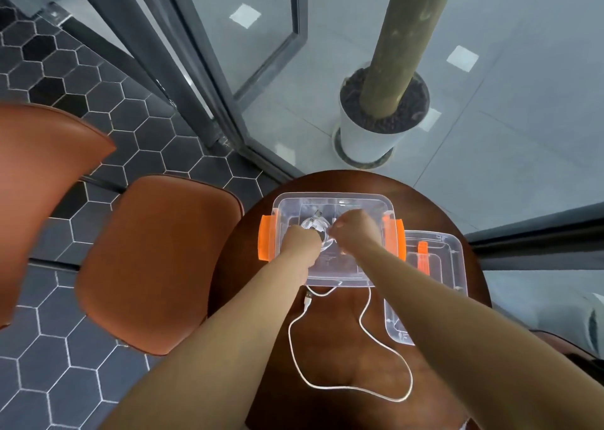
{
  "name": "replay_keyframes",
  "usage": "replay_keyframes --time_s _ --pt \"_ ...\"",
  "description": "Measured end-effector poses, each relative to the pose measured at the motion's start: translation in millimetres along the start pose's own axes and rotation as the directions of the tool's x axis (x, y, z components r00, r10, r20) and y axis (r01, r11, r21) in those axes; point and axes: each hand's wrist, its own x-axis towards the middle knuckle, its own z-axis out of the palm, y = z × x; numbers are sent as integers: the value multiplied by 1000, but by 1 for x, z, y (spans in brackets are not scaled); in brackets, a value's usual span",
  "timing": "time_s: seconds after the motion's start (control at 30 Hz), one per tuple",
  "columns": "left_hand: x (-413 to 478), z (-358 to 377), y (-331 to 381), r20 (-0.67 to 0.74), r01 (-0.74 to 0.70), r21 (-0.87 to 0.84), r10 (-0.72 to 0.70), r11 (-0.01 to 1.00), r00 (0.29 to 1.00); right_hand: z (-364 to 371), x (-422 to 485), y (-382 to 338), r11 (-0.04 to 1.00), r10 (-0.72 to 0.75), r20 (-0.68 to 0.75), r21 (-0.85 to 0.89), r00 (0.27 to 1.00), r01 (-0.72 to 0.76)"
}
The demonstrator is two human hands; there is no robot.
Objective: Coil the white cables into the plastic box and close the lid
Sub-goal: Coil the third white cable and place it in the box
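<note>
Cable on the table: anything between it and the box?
Nothing visible. The box is open and its lid lies to the right on the table. The cable already runs over the near rim. The left hand and right hand grip the coil inside.

I can read no text, label, brand or number here. The clear floor of the plastic box (330,197) shows faint moulded marks, too blurred for me to make out. The lid (454,253) just right of the box shows no lettering I can read.
</note>
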Motion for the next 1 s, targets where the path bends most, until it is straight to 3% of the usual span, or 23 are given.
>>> replay_keyframes --time_s 0.33,0.5,0.6,0.83,0.9,1.0 --pt "8 5 -9 4 18 13 -18 1000 1000 16 5 5 981 -106 -59 -169 993 94" --pt "9 4 -1 48 103 -38 -101 994 994 22 8 8 965 -139 -31 -228 990 128" --pt "9 0 -3 104 146 55 -151 988 983 28 8 10 968 -130 -31 -222 991 120" --pt "15 -2 -4 24 163 -67 -162 984 987 32 2 11 977 -113 -12 -182 994 109" --pt "15 -2 -5 8 126 -8 -126 992 992 29 0 9 974 -114 8 -196 993 114" --pt "17 0 -10 5 -84 275 86 958 996 22 -4 7 968 -132 21 -210 991 134"
